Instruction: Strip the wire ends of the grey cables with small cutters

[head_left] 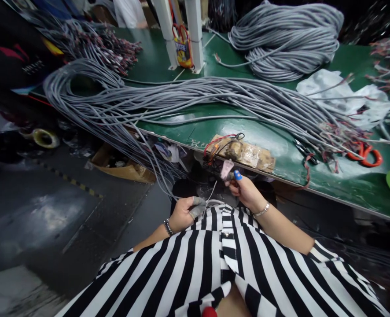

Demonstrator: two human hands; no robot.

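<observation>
My left hand (185,213), with grey covers on its fingertips, is closed on a grey cable (216,202) just in front of the striped shirt. From there a thin pale strand (213,190) rises toward the bench edge. My right hand (244,190) is closed in a pinch, a blue cover on its thumb. A pinkish-white wrapped piece (227,168) shows at its fingertips; whether it is a finger cover or something held, I cannot tell. Just beyond that hand, a wooden block (248,154) with tape and red and black wires sits on the bench edge.
A long bundle of grey cables (182,94) crosses the green bench (195,130) and hangs over its left front. Coiled cable (287,37) lies behind. Orange-handled scissors (368,155) and pliers (305,152) lie at right. A cardboard box (122,169) is below left.
</observation>
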